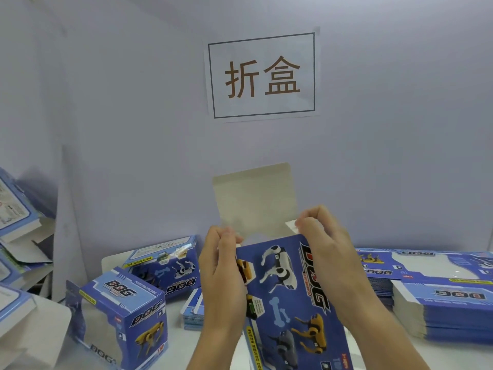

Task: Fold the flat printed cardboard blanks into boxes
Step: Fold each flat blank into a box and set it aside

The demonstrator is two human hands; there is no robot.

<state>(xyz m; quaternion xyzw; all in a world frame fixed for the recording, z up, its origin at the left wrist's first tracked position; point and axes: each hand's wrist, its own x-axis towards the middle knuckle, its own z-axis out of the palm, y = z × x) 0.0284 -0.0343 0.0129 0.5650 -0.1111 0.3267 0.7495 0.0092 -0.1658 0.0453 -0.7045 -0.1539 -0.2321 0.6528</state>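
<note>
Wall panel, pale lilac, fills the whole background behind our bench. Table, white, runs below it from left to right. Stack of flat printed blanks, blue, lies at the far right of the table, with more flat sheets spread out behind it. Partly folded box, blue with dog pictures and a bone, is what we hold up in front of us at centre; its plain inner flap stands upright above our hands against the wall. Paper sign, white with a dark frame and two brown characters, is fixed to the wall above that flap. Finished box marked DOG, with a yellow dog on its side, stands at the lower left of the table. Second finished box lies behind it, nearer the wall. Further boxes are heaped at the left edge. Small pile of cards sits on the table just left of our left wrist. Our left hand curls round the box's upper left edge and grips it. Our right hand pinches the small side tab at the upper right corner.
</note>
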